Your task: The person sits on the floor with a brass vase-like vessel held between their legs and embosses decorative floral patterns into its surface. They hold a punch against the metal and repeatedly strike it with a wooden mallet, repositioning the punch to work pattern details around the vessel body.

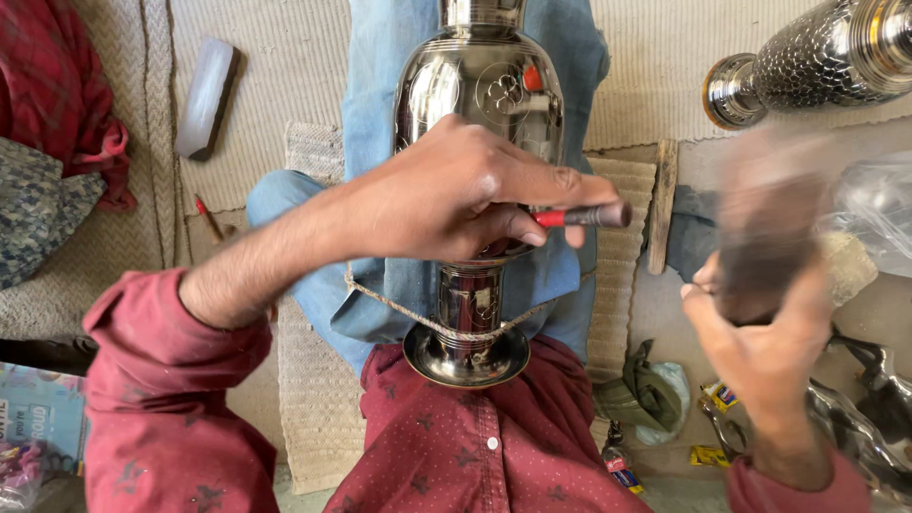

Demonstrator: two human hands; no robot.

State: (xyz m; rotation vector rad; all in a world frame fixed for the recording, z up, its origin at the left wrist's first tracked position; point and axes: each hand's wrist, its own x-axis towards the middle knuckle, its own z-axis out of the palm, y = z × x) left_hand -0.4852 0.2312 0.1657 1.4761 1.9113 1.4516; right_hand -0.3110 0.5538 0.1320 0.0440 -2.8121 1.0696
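Observation:
A shiny metal vase [480, 95] lies lengthwise on my lap, its round foot [465, 356] against my dark red shirt, and a thin rope [399, 309] crosses its neck. My left hand [456, 195] rests on the vase's belly and grips a thin tool with a red band [579, 217], whose dark tip points right. My right hand [765, 318] is raised to the right of the vase and holds a dark blurred object [765, 233]; what it is cannot be told.
A second patterned metal vase [817, 57] lies at the top right. A pale block [207, 95] and a red pencil [209, 218] lie on the woven mat at left. A wooden stick [662, 204], a clear plastic bag [879, 209], green cloth [646, 394] and metal pieces [864, 427] lie at right.

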